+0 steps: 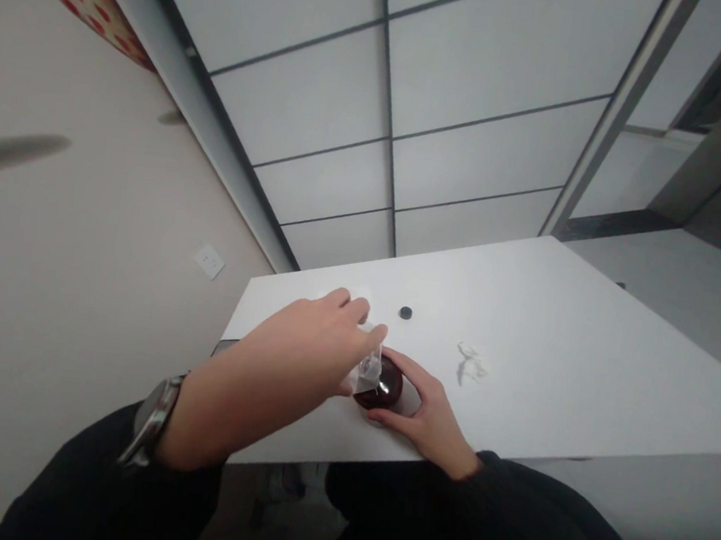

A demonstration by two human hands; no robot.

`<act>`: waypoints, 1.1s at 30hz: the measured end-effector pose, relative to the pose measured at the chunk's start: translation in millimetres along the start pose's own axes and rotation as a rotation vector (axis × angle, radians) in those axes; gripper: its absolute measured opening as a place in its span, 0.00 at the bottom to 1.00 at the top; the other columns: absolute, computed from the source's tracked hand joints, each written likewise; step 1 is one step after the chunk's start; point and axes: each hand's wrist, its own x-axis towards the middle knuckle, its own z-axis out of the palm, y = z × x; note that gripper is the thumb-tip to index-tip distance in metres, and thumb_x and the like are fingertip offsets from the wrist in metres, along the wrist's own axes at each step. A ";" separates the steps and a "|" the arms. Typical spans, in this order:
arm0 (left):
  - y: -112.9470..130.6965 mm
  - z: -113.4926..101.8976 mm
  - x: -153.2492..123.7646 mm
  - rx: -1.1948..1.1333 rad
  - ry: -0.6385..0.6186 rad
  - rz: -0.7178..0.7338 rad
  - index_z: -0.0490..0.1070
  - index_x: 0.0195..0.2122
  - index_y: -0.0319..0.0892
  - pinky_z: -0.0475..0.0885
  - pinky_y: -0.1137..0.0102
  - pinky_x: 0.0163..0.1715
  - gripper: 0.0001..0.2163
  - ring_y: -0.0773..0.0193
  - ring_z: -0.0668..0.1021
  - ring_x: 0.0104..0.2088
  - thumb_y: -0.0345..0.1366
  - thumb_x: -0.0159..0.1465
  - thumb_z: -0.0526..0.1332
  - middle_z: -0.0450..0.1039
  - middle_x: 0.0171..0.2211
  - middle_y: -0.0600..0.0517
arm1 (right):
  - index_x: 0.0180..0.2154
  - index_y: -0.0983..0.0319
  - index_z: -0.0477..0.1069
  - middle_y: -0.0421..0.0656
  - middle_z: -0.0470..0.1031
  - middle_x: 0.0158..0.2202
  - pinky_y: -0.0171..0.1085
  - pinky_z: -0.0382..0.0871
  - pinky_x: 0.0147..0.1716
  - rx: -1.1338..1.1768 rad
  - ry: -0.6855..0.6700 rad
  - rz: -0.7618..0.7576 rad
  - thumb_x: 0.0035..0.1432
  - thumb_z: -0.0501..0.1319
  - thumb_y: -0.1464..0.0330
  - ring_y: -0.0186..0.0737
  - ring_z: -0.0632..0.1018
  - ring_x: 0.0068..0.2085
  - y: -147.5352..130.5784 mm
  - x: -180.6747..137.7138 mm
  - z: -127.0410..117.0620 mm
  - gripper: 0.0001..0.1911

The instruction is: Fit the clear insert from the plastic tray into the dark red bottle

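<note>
My right hand (432, 411) curls its thumb and fingers around a dark reddish-brown glossy bottle (391, 383) near the table's front edge. Over the bottle's left side, my left hand (341, 332) grips a clear, crinkled plastic packet (368, 372). The packet meets the bottle's top, hiding its mouth, so I cannot tell whether anything passes between them. A small round black cap (406, 313) lies on the table beyond the bottle. To the right of my right hand, a crumpled whitish scrap (470, 364) rests on the tabletop.
The white table (552, 342) reaches far to the right. Behind it stand white sliding panels (483, 85) with dark strips. A wall with a socket (210, 261) is at the left. Something dark and flat (224, 346) shows partly behind my left forearm.
</note>
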 end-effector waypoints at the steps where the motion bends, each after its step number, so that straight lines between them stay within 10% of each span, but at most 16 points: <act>1: -4.7 7.8 -4.7 -0.030 0.026 -0.005 0.74 0.63 0.40 0.78 0.57 0.45 0.31 0.40 0.79 0.55 0.33 0.59 0.78 0.78 0.55 0.37 | 0.64 0.56 0.72 0.51 0.77 0.62 0.55 0.71 0.65 0.002 -0.007 0.002 0.52 0.79 0.57 0.57 0.78 0.62 -0.1 0.0 -0.3 0.40; 13: -42.5 117.9 -34.1 -0.626 0.464 -0.056 0.65 0.71 0.56 0.74 0.49 0.63 0.36 0.47 0.76 0.62 0.41 0.62 0.76 0.73 0.63 0.43 | 0.66 0.57 0.70 0.53 0.75 0.64 0.54 0.70 0.66 -0.024 -0.041 0.023 0.57 0.75 0.54 0.58 0.76 0.65 5.0 -3.9 -2.4 0.39; 23: 14.8 224.7 -14.9 -1.531 0.920 -0.232 0.64 0.71 0.61 0.75 0.49 0.63 0.28 0.42 0.71 0.68 0.48 0.70 0.65 0.55 0.74 0.46 | 0.69 0.55 0.53 0.55 0.70 0.67 0.51 0.72 0.65 0.030 0.088 0.064 0.63 0.69 0.52 0.56 0.73 0.67 13.5 -22.4 14.9 0.41; 33: 38.7 249.3 -4.8 -2.004 1.084 -0.373 0.63 0.67 0.61 0.75 0.47 0.63 0.41 0.38 0.76 0.65 0.56 0.55 0.78 0.71 0.66 0.47 | 0.68 0.53 0.48 0.58 0.69 0.67 0.57 0.69 0.66 0.015 0.112 0.062 0.65 0.65 0.48 0.60 0.73 0.67 22.1 -31.2 21.8 0.41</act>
